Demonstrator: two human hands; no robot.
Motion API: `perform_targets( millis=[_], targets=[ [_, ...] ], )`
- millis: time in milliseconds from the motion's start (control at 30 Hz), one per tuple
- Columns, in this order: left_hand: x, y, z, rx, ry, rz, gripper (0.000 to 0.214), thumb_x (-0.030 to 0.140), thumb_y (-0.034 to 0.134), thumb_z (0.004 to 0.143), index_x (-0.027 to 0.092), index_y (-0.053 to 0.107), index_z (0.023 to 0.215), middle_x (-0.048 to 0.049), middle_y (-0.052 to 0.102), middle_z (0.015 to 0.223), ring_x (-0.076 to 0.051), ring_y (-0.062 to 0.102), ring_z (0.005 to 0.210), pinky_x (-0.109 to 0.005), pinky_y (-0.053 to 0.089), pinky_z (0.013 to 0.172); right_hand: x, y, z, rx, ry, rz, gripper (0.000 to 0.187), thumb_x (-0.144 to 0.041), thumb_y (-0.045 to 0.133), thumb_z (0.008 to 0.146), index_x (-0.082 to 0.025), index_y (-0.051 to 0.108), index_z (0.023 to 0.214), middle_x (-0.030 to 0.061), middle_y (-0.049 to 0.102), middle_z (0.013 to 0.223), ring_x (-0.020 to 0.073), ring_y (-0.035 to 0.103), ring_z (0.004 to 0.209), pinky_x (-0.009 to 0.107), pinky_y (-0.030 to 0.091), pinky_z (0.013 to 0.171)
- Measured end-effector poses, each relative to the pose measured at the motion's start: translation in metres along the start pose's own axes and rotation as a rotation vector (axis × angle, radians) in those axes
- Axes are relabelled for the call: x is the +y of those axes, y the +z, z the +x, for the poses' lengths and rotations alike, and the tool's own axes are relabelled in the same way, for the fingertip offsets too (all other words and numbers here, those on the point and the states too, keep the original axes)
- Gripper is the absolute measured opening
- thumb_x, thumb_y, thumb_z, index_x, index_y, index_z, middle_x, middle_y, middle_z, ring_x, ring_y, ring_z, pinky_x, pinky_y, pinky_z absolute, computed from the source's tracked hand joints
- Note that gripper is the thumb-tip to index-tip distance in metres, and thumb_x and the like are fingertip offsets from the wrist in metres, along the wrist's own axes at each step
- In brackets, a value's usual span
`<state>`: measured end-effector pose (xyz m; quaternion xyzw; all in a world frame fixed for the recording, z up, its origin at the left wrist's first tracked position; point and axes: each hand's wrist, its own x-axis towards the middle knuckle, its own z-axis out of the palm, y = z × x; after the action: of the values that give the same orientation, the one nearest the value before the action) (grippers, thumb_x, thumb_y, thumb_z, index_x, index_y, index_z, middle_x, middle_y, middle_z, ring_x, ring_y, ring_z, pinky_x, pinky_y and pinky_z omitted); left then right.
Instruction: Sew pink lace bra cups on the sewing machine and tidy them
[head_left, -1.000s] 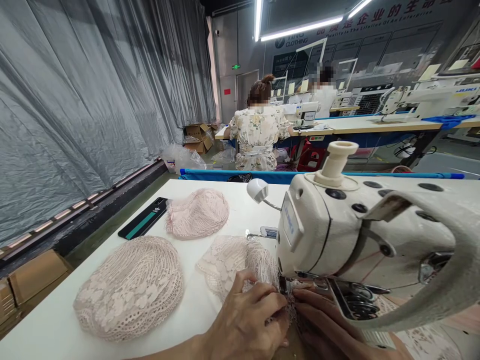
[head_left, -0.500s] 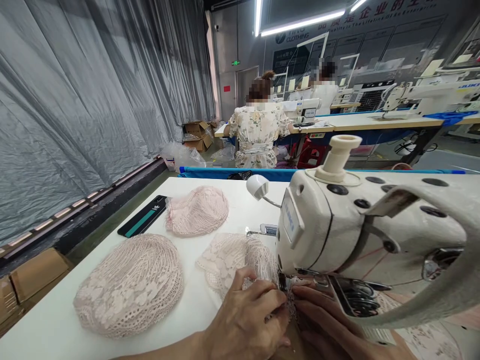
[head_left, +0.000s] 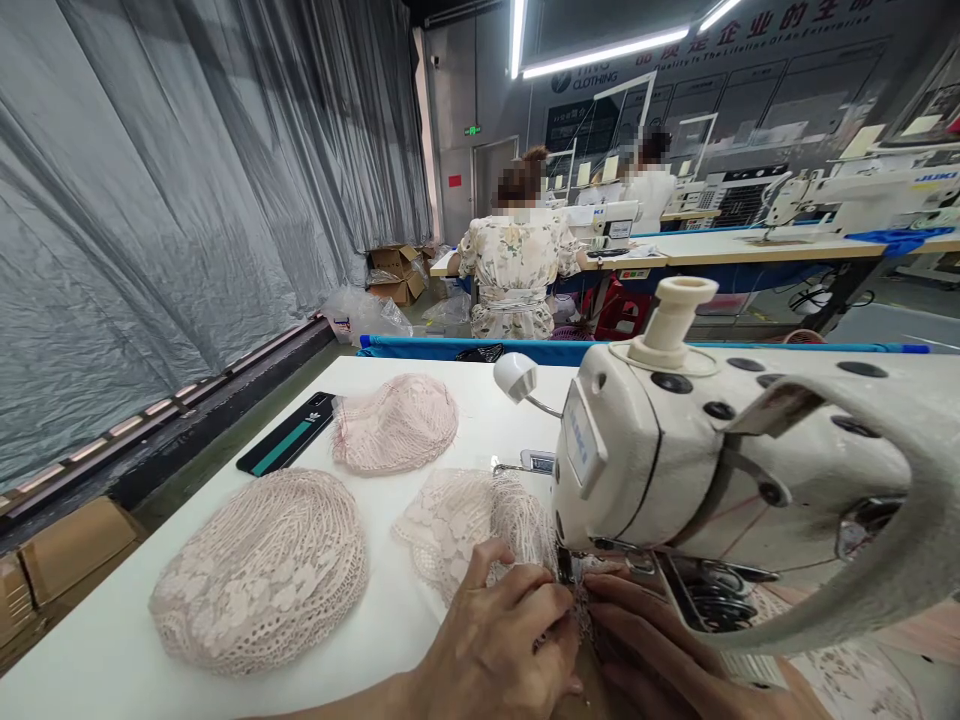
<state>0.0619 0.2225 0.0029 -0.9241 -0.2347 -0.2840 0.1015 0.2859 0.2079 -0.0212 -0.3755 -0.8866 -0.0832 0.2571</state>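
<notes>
A pale pink lace piece (head_left: pixel 450 520) lies under the needle end of a white sewing machine (head_left: pixel 622 450). My left hand (head_left: pixel 502 625) is closed on its near edge, fingers curled and thumb extended over the lace just left of the presser foot (head_left: pixel 566 568). On the other side of the foot, my right hand (head_left: pixel 649 635) has its fingers pressed together on the lace edge. The machine head and its guard hide part of that hand, and the exact pinch of its fingertips is hidden.
A stack of lace cups (head_left: pixel 262 570) and a smaller pink lace cup (head_left: pixel 397 425) lie on the white table (head_left: pixel 97 665) at left. Near them is a black and green phone-like case (head_left: pixel 289 435). Beyond, a person in a floral top (head_left: pixel 517 260) sits at another machine.
The lace and both hands stay at the needle with almost no visible movement. The view has shifted very slightly.
</notes>
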Motion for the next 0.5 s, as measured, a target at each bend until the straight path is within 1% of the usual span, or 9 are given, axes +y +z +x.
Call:
perform_targets(
  millis=[100,167,333,500],
  targets=[
    [0.0003,-0.0017,0.0014,-0.071,-0.014,0.012,0.022,0.032,0.066,0.085,0.012,0.061,0.094,-0.0017,0.065,0.097,-0.014,0.056,0.09,-0.036,0.039,0.082,-0.003,-0.0012,0.0019,0.002,0.019,-0.003,0.033,-0.031,0.037,0.098,-0.024,0.068,0.089,0.0038,0.076,0.094,0.0212,0.072,0.079,0.032,0.059,0.071],
    [0.0003,-0.0024,0.0024,-0.095,-0.025,0.0,0.025,0.033,0.066,0.085,0.012,0.061,0.097,-0.0016,0.065,0.098,-0.014,0.056,0.091,-0.036,0.039,0.082,-0.0054,-0.0025,0.0016,-0.008,0.022,0.001,0.032,-0.031,0.039,0.098,-0.024,0.068,0.088,0.0036,0.076,0.094,0.0205,0.072,0.078,0.031,0.059,0.07],
    [0.0011,-0.0025,0.0029,-0.06,-0.035,-0.039,0.03,0.035,0.068,0.083,0.01,0.06,0.099,-0.001,0.065,0.097,-0.014,0.056,0.093,-0.035,0.038,0.084,-0.0068,-0.0046,-0.0018,-0.046,0.017,-0.032,0.028,-0.036,0.044,0.096,-0.021,0.067,0.101,0.0058,0.075,0.101,0.0217,0.072,0.082,0.032,0.059,0.071],
    [0.0016,-0.0012,0.0017,-0.079,-0.035,-0.011,0.032,0.038,0.07,0.081,0.012,0.062,0.097,-0.0016,0.065,0.097,-0.015,0.056,0.093,-0.036,0.038,0.084,-0.0046,-0.0037,-0.0033,-0.019,-0.013,-0.035,0.037,-0.044,0.039,0.098,-0.021,0.067,0.107,0.0068,0.074,0.101,0.0221,0.072,0.084,0.033,0.059,0.073]
  ],
)
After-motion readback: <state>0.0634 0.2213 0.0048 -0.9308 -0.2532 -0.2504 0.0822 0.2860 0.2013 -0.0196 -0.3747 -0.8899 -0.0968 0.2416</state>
